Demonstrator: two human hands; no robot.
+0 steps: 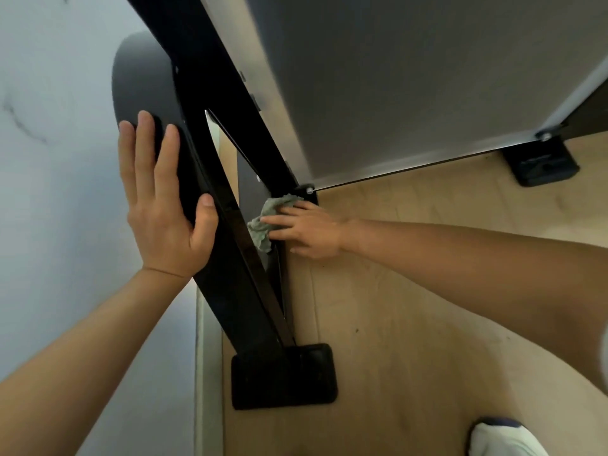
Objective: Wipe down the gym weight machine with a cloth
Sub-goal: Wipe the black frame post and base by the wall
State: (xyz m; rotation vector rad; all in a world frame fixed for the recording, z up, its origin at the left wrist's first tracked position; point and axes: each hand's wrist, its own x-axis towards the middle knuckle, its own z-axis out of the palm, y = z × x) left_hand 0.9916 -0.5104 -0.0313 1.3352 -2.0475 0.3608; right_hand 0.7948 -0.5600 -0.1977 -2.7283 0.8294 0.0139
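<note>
The weight machine's black frame (230,264) slants from the top left down to a rubber foot (283,376) on the floor. My left hand (161,199) lies flat against the frame's outer side, fingers straight, thumb hooked over its edge. Low down near the frame's inner joint, my right hand (306,228) presses a crumpled grey-green cloth (266,222) against the black metal with straight fingers. Part of the cloth is hidden under my fingers.
A grey panel (411,80) of the machine fills the upper right, with a second black foot (539,162) at its far corner. A pale marbled wall (56,159) and a white baseboard (207,357) stand at the left. A light wood floor (411,324) lies below, with a white sock (503,439) at the bottom right.
</note>
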